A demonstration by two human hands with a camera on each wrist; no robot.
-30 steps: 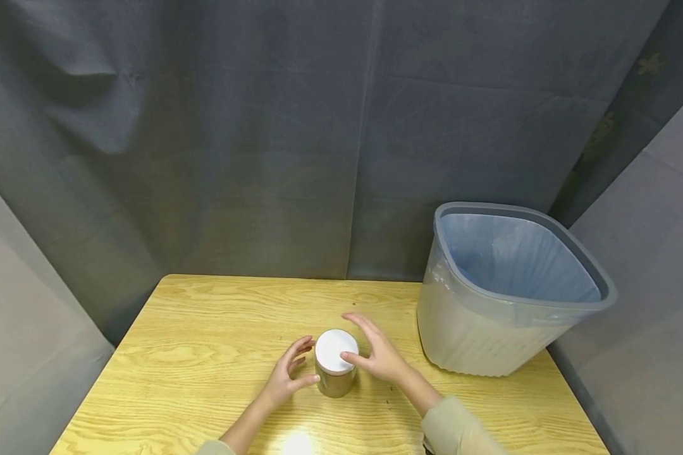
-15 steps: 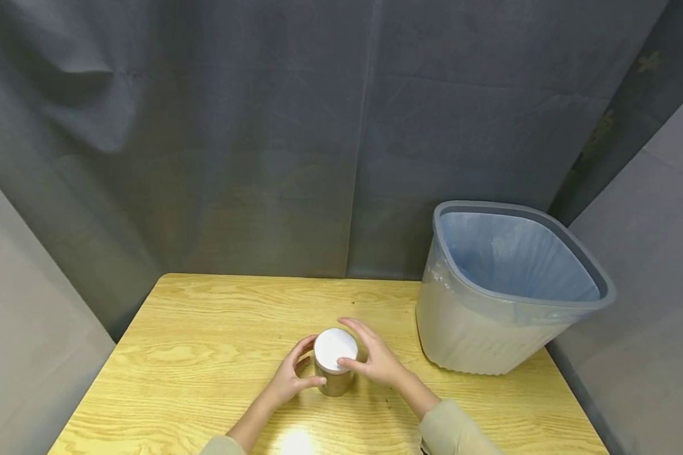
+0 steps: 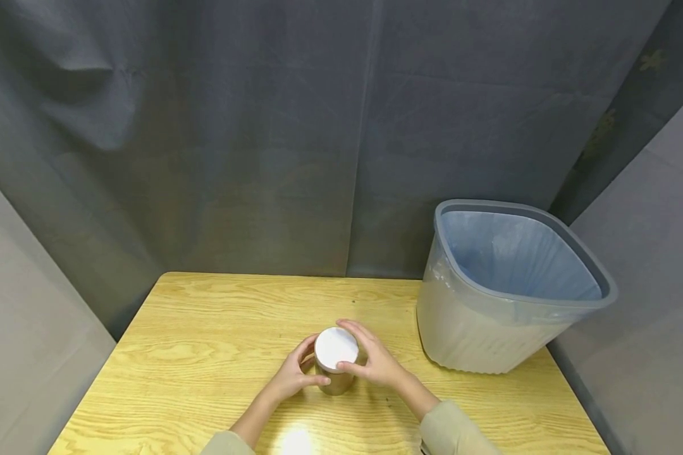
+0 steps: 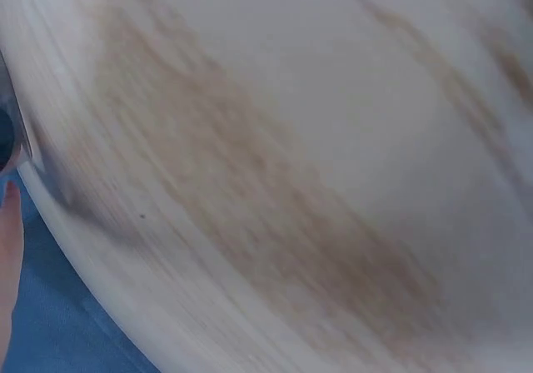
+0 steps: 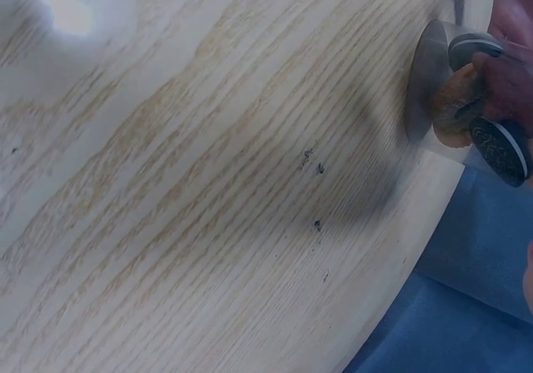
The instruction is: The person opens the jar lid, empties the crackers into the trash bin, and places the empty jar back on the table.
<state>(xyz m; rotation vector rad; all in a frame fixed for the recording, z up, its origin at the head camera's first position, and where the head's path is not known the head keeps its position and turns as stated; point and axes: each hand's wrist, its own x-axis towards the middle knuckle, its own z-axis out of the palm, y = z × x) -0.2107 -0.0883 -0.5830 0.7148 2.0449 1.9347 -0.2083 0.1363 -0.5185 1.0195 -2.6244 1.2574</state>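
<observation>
A jar (image 3: 337, 383) with a white lid (image 3: 336, 347) stands upright on the wooden table, low in the middle of the head view. My left hand (image 3: 290, 378) holds the jar's body from the left, thumb at the near side and fingers behind. From the right, my right hand (image 3: 377, 365) grips the lid, thumb at its near edge and fingertips at its far edge. In the right wrist view the clear wall shows dark sandwich cookies (image 5: 501, 150), inside or printed on it. Only a sliver of the jar (image 4: 10, 127) and a fingertip (image 4: 10, 240) appear in the left wrist view.
A large translucent bin (image 3: 478, 328) with a grey rim and bluish inside stands at the table's right back. Dark grey curtain (image 3: 262, 139) hangs behind the wooden table (image 3: 205, 322). Pale panels flank both sides. A few dark specks (image 5: 316, 225) mark the tabletop.
My left hand has moved right and closed in on the jar's body. The right thumb and fingers have drawn in around the lid. Jar and bin stay put.
</observation>
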